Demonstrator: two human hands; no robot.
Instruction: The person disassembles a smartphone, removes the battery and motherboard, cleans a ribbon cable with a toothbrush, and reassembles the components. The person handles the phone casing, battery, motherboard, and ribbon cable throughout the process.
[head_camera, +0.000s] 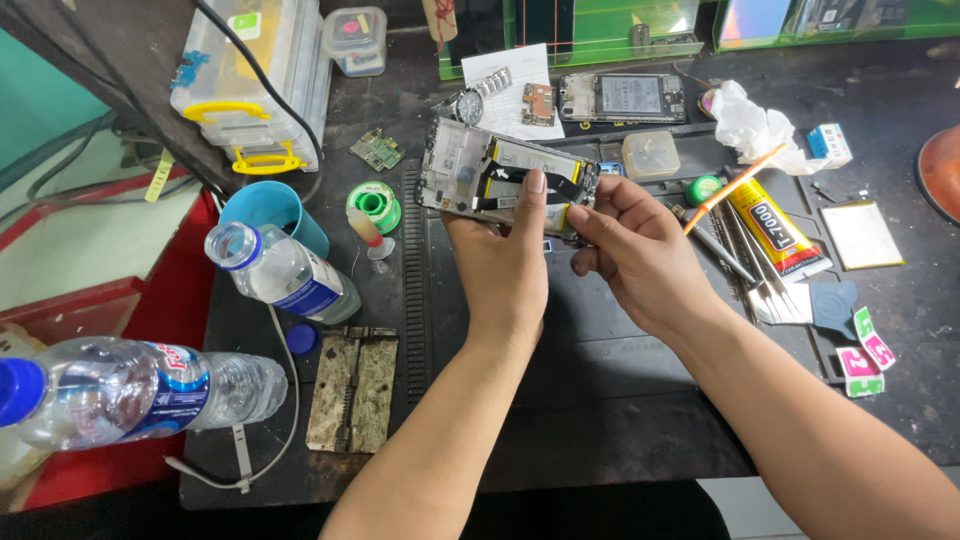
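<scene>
Both hands held the opened silver phone chassis up off the dark bench mat.
I saw the left hand closed around it — thumb pressing its black flex cable — and the right hand's fingers pinching the right end.

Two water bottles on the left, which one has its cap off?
The smaller water bottle, beside the blue cup, has an open neck; a blue cap lies by it. The larger bottle at the left edge has its cap on.

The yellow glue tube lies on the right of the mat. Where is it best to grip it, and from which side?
Probably the flat yellow body of the glue tube, pinched across its width from above. It lies flat and slanted, its thin orange nozzle pointing up-left toward the right hand. Metal tweezers lie close along its left side, so coming from its right edge looks freer.
</scene>
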